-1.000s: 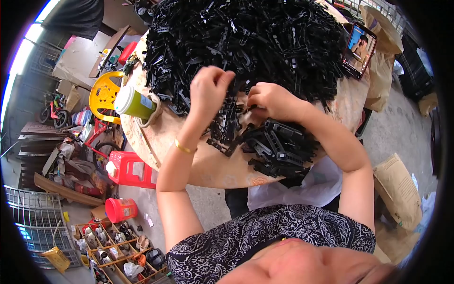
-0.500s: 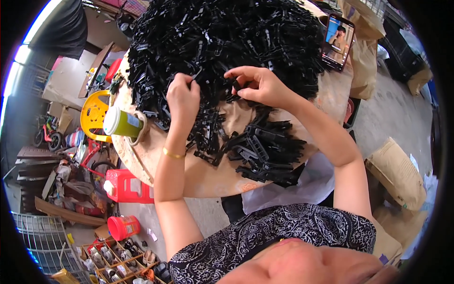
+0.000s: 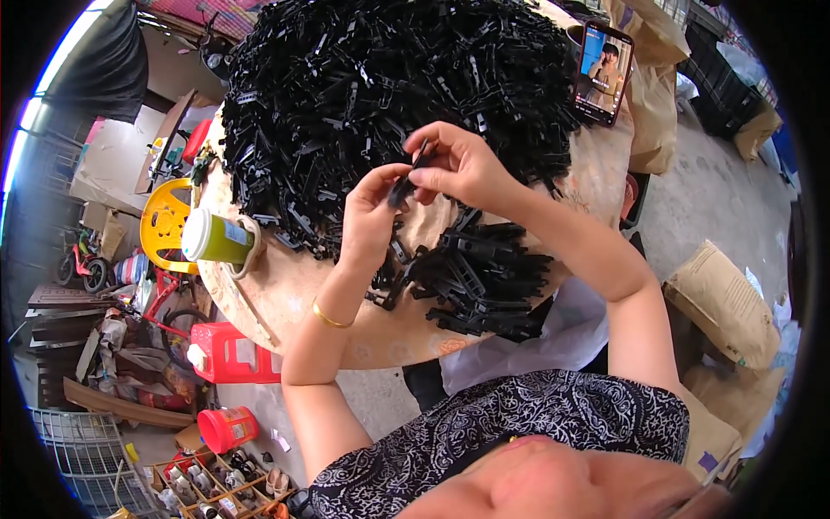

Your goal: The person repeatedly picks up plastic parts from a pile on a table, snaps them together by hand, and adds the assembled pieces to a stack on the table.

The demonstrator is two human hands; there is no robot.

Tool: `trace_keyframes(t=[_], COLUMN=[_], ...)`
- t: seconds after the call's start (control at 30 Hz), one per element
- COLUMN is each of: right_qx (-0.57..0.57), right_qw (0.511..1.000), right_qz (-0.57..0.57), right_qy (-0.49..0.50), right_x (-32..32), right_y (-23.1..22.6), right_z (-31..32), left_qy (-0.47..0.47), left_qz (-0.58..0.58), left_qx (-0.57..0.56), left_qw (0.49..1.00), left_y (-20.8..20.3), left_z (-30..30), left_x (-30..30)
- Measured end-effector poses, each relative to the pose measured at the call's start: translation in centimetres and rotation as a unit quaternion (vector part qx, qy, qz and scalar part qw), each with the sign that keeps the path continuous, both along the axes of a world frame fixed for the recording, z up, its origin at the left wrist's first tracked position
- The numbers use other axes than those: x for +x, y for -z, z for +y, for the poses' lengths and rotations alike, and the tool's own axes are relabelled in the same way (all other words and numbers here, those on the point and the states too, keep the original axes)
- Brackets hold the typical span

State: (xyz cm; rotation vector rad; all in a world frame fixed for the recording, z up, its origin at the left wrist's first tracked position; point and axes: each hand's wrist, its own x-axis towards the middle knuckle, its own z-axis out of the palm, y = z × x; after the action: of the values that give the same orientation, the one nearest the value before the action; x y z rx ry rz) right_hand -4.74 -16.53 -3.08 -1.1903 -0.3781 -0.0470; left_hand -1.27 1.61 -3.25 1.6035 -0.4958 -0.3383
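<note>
Both hands meet in front of a large heap of small black plastic parts [image 3: 346, 104] on a round table [image 3: 285, 298]. My left hand [image 3: 370, 212] pinches a black plastic piece [image 3: 399, 192] between thumb and fingertips. My right hand [image 3: 458, 169] has its thumb and fingers closed round a slim black plastic piece [image 3: 421, 156], right against the left fingertips. Whether these are two parts or one joined part I cannot tell. Nearer to me lies a smaller pile of longer black clip-like pieces [image 3: 484, 277].
A green cup with a white lid [image 3: 220, 238] sits in a holder at the table's left edge. A phone [image 3: 603, 73] stands upright at the far right. White plastic sheeting [image 3: 527, 346] hangs below the near edge. A red jerrycan [image 3: 229, 353] and red bucket [image 3: 227, 428] are on the floor.
My left hand has moved right and nearer to me, from the heap to the right hand. The right hand has shifted slightly left, and the fingertips now meet at the black pieces.
</note>
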Motion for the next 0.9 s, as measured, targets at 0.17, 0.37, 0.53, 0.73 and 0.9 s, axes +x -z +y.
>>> trace_keyframes(t=[0.17, 0.37, 0.53, 0.73, 0.9], right_qx=[-0.052, -0.246, -0.308, -0.314, -0.292], right_qw=[0.996, 0.934, 0.886, 0.869, 0.871], right_qz=[-0.05, -0.206, -0.292, -0.336, -0.345], right_qy=[0.058, 0.159, 0.189, 0.185, 0.19], right_x=[0.2, 0.4, 0.6, 0.7, 0.5], right_y=[0.4, 0.3, 0.3, 0.3, 0.0], right_z=[0.0, -0.3, -0.5, -0.7, -0.6], left_qy=[-0.003, 0.011, 0.015, 0.043, -0.009], left_qz=[0.13, 0.115, 0.001, 0.06, -0.064], left_qx=[-0.079, -0.086, 0.035, -0.03, 0.039], left_qw=[0.988, 0.99, 0.999, 0.997, 0.997], left_y=[-2.1, -2.3, -2.6, -2.0, -2.6], left_z=[-0.4, 0.4, 0.7, 1.1, 1.0], left_x=[-1.4, -1.1, -1.1, -0.4, -1.1])
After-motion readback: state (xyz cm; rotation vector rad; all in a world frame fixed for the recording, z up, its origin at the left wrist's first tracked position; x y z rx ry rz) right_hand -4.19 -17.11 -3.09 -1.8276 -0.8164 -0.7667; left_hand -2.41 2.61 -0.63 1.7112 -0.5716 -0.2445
